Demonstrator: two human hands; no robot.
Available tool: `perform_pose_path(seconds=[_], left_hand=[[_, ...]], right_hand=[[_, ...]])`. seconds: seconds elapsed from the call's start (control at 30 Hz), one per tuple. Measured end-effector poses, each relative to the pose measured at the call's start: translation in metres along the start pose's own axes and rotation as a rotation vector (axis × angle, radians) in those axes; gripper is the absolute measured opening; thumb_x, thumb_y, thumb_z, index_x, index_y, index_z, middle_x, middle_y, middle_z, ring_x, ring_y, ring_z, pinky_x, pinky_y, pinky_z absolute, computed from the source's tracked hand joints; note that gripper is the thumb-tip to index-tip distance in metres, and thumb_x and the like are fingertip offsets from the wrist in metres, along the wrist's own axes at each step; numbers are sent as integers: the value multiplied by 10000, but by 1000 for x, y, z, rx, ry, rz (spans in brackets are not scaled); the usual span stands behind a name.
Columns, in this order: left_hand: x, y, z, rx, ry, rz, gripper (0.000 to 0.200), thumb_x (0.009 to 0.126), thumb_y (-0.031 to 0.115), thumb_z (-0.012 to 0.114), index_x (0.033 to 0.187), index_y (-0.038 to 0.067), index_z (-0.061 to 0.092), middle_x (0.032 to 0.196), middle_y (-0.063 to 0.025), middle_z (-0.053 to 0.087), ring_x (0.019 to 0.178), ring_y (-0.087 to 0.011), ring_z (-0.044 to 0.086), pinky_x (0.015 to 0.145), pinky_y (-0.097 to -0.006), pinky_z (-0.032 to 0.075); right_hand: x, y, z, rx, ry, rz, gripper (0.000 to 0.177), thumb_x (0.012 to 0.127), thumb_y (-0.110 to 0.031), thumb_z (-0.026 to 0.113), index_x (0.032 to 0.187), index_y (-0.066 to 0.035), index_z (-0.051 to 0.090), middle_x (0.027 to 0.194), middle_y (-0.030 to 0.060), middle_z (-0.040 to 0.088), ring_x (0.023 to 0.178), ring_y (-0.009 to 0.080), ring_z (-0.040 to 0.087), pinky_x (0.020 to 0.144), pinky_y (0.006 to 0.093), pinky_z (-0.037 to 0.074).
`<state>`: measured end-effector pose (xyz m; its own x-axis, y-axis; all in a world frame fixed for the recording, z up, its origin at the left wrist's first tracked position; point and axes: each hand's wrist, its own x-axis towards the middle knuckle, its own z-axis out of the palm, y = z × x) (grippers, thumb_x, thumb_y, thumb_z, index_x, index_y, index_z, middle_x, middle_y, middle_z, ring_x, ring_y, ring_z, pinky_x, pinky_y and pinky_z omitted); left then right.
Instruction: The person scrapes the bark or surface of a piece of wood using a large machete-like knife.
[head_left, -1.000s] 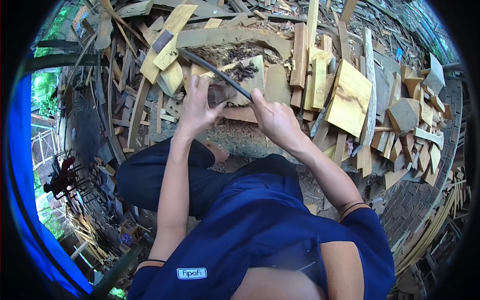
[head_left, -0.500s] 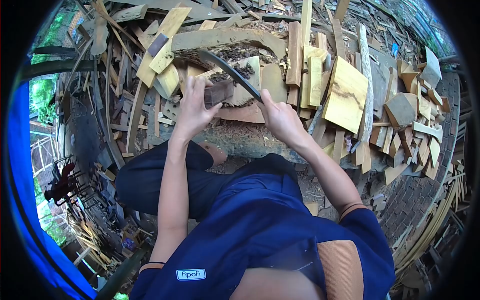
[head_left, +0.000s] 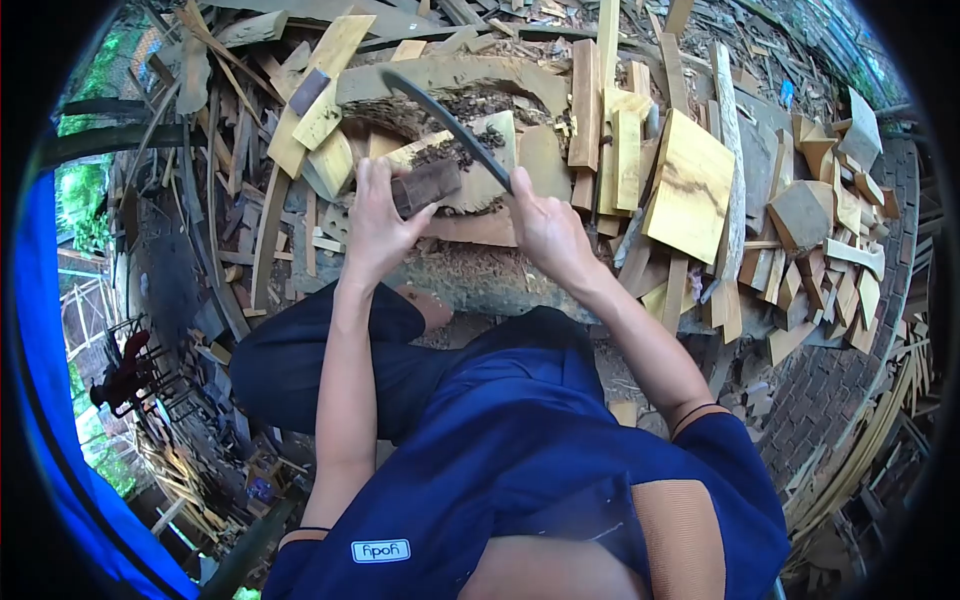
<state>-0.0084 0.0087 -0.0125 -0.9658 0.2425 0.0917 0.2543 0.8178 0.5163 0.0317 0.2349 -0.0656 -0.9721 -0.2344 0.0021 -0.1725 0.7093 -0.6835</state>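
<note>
My left hand (head_left: 382, 225) is closed around one end of a dark brown wooden block (head_left: 430, 186), thumb along its near side. In my right hand (head_left: 552, 228) is the handle of a machete (head_left: 447, 121), its long dark blade pointing up and to the left. The blade slants just beyond the block, over a pale wooden slab (head_left: 488, 186) strewn with dark chips (head_left: 440, 152). My fingers hide most of the machete's handle.
A curved wooden piece (head_left: 465, 73) lies behind the slab. To the right are a yellow board (head_left: 690, 185), upright sticks (head_left: 586, 105) and a heap of cut blocks (head_left: 800, 210). Yellowish planks (head_left: 322, 95) rest at the left. A blue sheet (head_left: 50, 400) hangs at the far left.
The machete has moved slightly up and to the left with my right hand. The block has shifted a little left in my left hand, showing more of its face.
</note>
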Motion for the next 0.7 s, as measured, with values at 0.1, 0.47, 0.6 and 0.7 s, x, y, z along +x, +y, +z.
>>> perform_pose_path(seconds=[0.1, 0.47, 0.6, 0.7], left_hand=[[-2, -1, 1, -4, 19, -9, 506, 691, 159, 807, 1056, 25, 483, 985, -141, 492, 923, -338, 575, 802, -401, 474], [-12, -9, 4, -98, 99, -39, 469, 702, 150, 800, 1020, 21, 480, 957, -145, 457, 904, -359, 526, 801, -433, 441], [-12, -4, 2, -98, 89, -38, 477, 698, 151, 800, 1018, 12, 475, 962, -150, 457, 925, -358, 519, 808, -429, 439], [-12, -13, 5, -158, 103, -135, 485, 689, 157, 804, 1015, 11, 475, 963, -148, 458, 919, -354, 523, 813, -423, 441]], right_hand=[[-5, -41, -22, 72, 28, -2, 230, 935, -84, 456, 1156, -37, 410, 656, 220, 612, 606, 439, 625, 523, 563, 465], [7, -18, 7, -42, -76, -41, 219, 906, -84, 440, 1121, -43, 429, 677, 188, 644, 615, 421, 642, 532, 544, 496], [2, -50, -7, 70, 51, -113, 245, 866, -48, 481, 1106, -62, 430, 631, 175, 631, 571, 407, 640, 493, 514, 499], [6, -3, 37, -128, -213, 112, 264, 863, -46, 470, 1119, -58, 407, 659, 212, 643, 603, 432, 649, 531, 537, 511]])
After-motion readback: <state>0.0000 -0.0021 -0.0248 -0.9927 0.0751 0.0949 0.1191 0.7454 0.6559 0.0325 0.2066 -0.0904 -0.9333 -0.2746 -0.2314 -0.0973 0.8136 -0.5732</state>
